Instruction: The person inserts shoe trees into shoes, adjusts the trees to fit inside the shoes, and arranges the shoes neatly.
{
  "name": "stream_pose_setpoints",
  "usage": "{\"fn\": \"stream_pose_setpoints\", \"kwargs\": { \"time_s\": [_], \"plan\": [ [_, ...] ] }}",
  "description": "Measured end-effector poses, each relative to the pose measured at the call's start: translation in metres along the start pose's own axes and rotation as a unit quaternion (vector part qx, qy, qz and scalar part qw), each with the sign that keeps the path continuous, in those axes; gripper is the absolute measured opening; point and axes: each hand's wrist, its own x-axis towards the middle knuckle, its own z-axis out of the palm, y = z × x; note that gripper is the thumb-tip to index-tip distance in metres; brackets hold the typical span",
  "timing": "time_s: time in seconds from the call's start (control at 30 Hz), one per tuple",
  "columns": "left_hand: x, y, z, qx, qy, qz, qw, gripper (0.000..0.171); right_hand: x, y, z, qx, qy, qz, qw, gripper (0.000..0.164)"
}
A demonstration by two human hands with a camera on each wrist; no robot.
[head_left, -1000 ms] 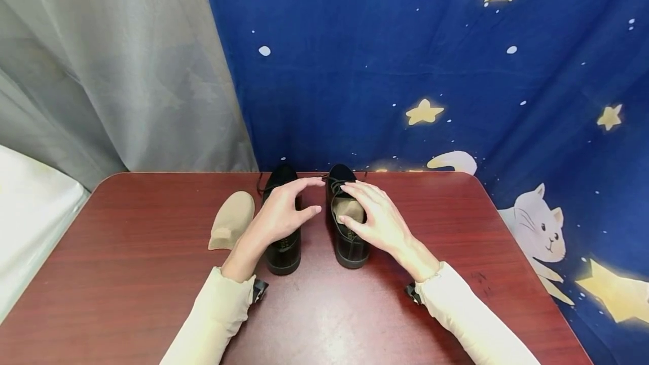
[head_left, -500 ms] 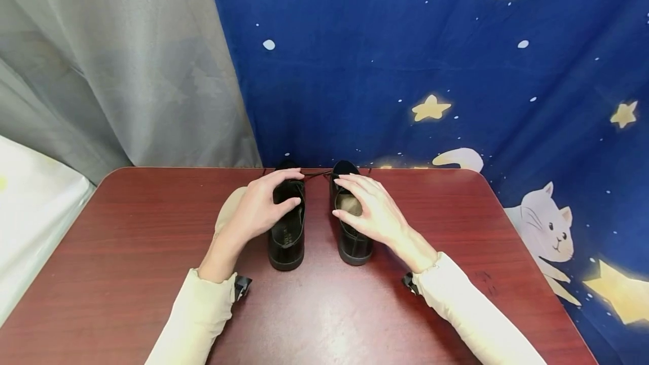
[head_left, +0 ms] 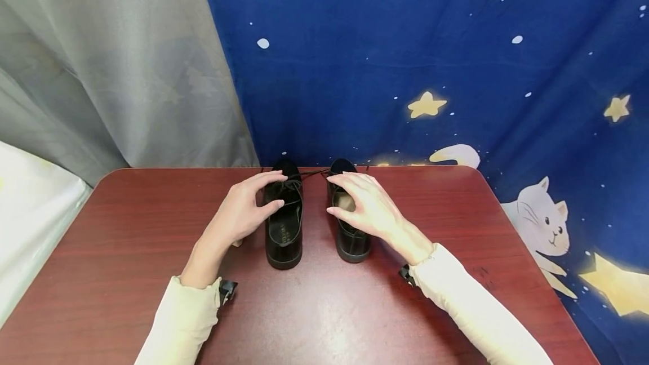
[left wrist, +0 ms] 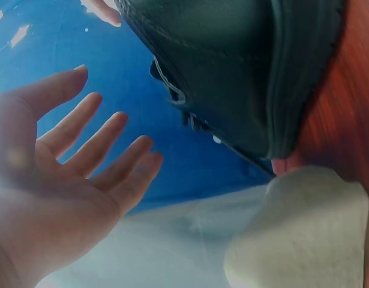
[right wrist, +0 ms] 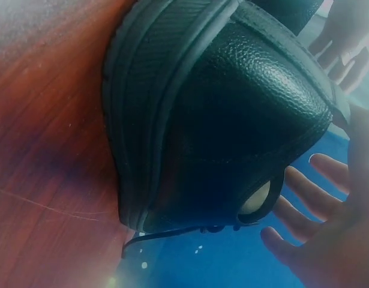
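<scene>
Two black lace-up shoes stand side by side on the table, toes toward the curtain: a left shoe and a right shoe. Over the left shoe's outer side hovers my left hand, its fingers relaxed and apart, holding nothing; the left wrist view shows it clear of the leather. My right hand hangs above the right shoe's opening, fingers loosely spread. Something beige sits inside that opening. A beige foot-shaped insert lies beside the left shoe, almost wholly hidden under my left hand in the head view.
The reddish-brown wooden table ends just past the shoe toes. Behind it hang a grey curtain and a blue starry curtain. Thin black laces stretch between the shoes near the back edge.
My left hand has moved left, from above the left shoe to its outer side, now covering the beige insert. My right hand has stayed nearly in place over the right shoe.
</scene>
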Motion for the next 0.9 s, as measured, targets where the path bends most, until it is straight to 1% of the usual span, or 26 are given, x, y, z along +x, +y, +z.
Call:
{"fn": "stream_pose_setpoints", "kwargs": {
  "time_s": [0.07, 0.2, 0.33, 0.5, 0.67, 0.8, 0.9],
  "plan": [
    [-0.002, -0.005, -0.001, -0.005, 0.002, 0.004, 1.0000, 0.048, 0.002, 0.000, 0.001, 0.000, -0.006, 0.000, 1.000, 0.064],
    [-0.007, -0.013, -0.004, 0.001, 0.009, 0.008, 0.9999, 0.051, 0.004, -0.001, 0.002, 0.001, -0.017, 0.005, 1.000, 0.066],
    [-0.011, -0.018, -0.006, 0.002, 0.010, 0.001, 0.9999, 0.051, 0.006, 0.000, 0.003, 0.002, -0.020, 0.006, 1.000, 0.066],
    [-0.014, -0.021, -0.008, 0.007, 0.014, -0.002, 0.9999, 0.051, 0.009, 0.000, 0.003, -0.001, -0.019, -0.009, 1.000, 0.065],
    [-0.017, -0.023, -0.010, 0.013, 0.007, -0.011, 0.9998, 0.054, 0.014, -0.001, 0.002, -0.012, -0.021, -0.025, 0.999, 0.064],
    [-0.018, -0.027, -0.011, 0.022, 0.004, -0.010, 0.9997, 0.060, 0.018, -0.002, 0.001, -0.022, -0.021, -0.034, 0.999, 0.065],
    [-0.018, -0.030, -0.013, 0.026, 0.003, -0.005, 0.9996, 0.060, 0.020, -0.004, 0.000, -0.026, -0.022, -0.034, 0.999, 0.065]
  ]
}}
